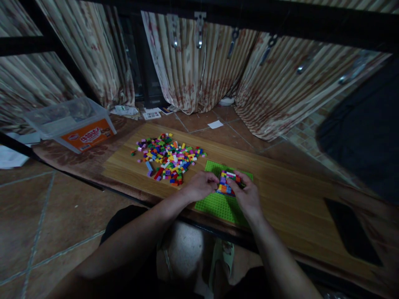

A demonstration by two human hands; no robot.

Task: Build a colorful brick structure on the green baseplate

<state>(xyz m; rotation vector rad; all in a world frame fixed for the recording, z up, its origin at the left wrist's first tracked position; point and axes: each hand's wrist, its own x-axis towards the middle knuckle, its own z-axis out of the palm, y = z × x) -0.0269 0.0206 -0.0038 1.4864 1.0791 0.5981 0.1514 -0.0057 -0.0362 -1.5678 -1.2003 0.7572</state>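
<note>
A green studded baseplate [215, 205] lies on the wooden board in front of me. On it is a small block build of many-coloured toy bricks [226, 185], with its right part covered by my fingers. My right hand [249, 195] wraps round the build from the right, thumb on top. At the build's left edge, my left hand [201, 185] has thumb and fingertips pinched together. Whether a brick is between those fingertips is too small and dark to tell.
A spread pile of loose toy bricks [171, 155] lies on the wooden board [280, 199], left of the baseplate. Farther left stands a clear plastic box [75, 120] with an orange label. A dark flat object [352, 230] is at the right end. Curtains [199, 70] hang behind.
</note>
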